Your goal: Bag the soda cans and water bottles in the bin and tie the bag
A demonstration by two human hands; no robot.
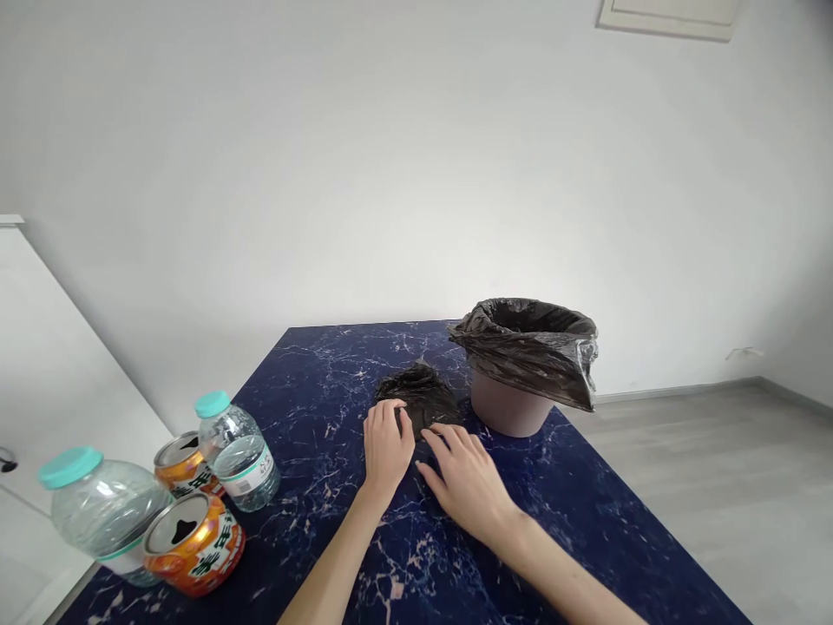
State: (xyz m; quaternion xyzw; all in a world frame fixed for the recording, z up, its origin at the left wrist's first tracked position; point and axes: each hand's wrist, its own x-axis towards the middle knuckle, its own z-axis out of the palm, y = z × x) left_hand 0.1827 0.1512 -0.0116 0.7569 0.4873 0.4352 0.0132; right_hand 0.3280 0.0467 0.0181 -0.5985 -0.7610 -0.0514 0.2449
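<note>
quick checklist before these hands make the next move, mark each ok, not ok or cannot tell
1. Left hand and right hand at the crumpled black plastic bag: ok.
2. Left hand's grip firm: cannot tell.
3. Black bin liner draped over the bin's rim: ok.
4. Liner hanging evenly: not ok, it droops lower at the picture's right.
5. Bin empty: cannot tell, inside is dark.
6. Both plastic bottles capped: ok.

A crumpled, thin black plastic bag [426, 398] lies touching the left hand [386, 447] and right hand [467, 479], bunched beyond them.
</note>
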